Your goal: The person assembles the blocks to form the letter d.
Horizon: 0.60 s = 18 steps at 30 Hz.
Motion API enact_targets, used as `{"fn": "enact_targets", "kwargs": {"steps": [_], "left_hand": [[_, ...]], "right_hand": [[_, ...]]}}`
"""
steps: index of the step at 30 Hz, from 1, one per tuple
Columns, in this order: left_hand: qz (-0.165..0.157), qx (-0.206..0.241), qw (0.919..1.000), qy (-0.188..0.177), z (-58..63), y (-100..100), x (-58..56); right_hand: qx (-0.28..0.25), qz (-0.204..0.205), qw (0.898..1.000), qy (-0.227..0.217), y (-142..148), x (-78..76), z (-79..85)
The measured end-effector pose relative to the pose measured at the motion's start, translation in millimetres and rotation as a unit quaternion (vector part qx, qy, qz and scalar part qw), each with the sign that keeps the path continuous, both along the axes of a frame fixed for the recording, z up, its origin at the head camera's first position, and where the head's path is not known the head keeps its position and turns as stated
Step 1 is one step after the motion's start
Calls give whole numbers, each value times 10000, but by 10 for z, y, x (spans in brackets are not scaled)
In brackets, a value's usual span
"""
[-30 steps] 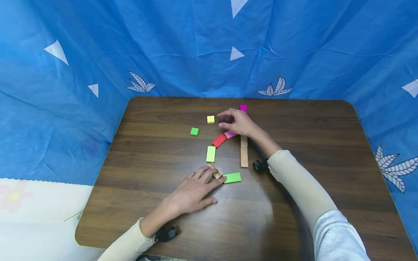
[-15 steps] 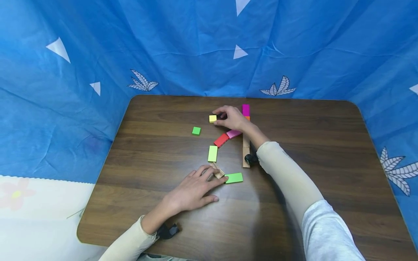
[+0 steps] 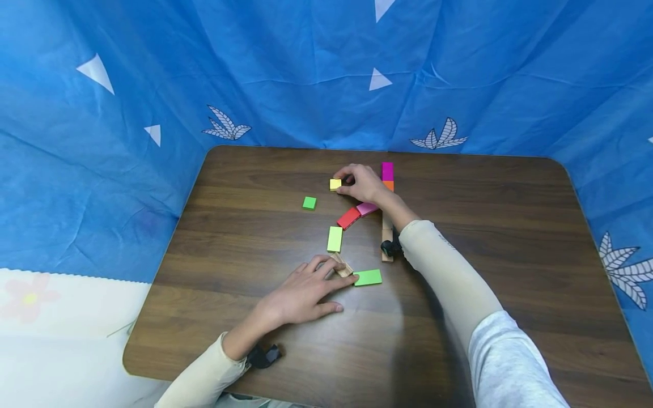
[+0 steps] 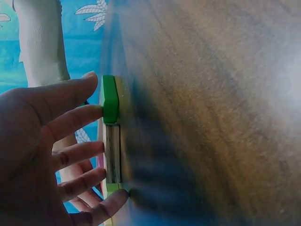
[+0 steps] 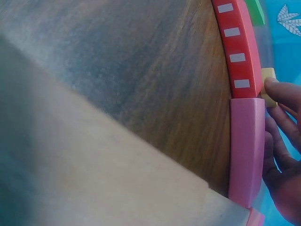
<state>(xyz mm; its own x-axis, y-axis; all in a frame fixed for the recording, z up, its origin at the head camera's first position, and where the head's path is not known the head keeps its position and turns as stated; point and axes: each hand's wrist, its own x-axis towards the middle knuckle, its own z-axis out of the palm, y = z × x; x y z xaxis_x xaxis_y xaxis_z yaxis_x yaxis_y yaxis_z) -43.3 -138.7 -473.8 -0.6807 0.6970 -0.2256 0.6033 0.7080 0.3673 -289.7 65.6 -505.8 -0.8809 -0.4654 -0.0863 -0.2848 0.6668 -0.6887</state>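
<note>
My right hand [image 3: 363, 182] pinches a small yellow block [image 3: 334, 185] at the back of the table, thumb on the near side, a finger on the far side. In the right wrist view the yellow block [image 5: 268, 87] shows just behind the row of blocks. My left hand [image 3: 301, 292] lies low over the table with fingers spread. Its fingertips touch a plain wooden block [image 3: 343, 266] and the end of a long green block [image 3: 368, 277]. In the left wrist view the fingers reach along the sides of the green block [image 4: 110, 100] and the wooden block [image 4: 113, 153].
Continuing the curved row are a light-green block [image 3: 334, 239], a red block [image 3: 349, 218] and a pink block [image 3: 367, 208]. To their right runs a straight line with a magenta block [image 3: 388, 171] and an orange block [image 3: 389, 185]. A small green block [image 3: 309, 203] lies left.
My right hand has moved left from beside the straight line to the yellow block and now pinches it. The left hand stays on the blocks. The head view has shifted slightly.
</note>
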Motion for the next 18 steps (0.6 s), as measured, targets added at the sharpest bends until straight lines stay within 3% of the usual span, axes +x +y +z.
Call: {"fn": "enact_targets", "kwargs": {"steps": [18], "left_hand": [[34, 146, 9999, -47, 28, 22, -39]], "right_hand": [[-265, 139, 9995, -51, 143, 93, 59]]}}
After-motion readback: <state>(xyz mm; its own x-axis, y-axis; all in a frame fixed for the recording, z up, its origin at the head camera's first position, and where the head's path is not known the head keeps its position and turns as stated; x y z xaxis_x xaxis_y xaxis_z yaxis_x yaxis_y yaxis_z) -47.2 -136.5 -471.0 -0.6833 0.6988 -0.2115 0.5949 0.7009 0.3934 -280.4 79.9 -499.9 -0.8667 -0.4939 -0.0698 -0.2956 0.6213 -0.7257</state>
